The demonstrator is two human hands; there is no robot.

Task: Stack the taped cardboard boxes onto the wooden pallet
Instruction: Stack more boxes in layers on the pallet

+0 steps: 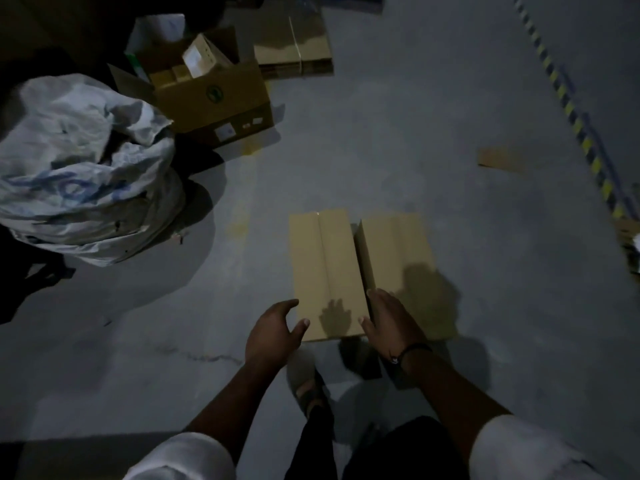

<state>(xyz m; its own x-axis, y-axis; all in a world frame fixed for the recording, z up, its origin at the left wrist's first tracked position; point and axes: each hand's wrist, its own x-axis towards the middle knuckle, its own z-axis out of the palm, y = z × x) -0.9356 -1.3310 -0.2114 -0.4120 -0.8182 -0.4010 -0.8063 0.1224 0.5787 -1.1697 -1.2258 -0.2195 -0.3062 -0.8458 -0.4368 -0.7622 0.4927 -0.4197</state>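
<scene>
A plain cardboard box lies on the grey floor in front of me, its top flaps closed along a centre seam. A second, similar box lies right beside it on the right. My left hand hovers at the near left corner of the first box with fingers spread and thumb near the box edge. My right hand rests at the near right edge of that box, in the gap between the two boxes, fingers reaching down. No pallet is in view.
A large white sack bulges at the left. An open carton with small boxes inside stands behind it, flattened cardboard beyond. A cardboard scrap lies at the right near a yellow-black floor stripe. My sandalled foot is below the box.
</scene>
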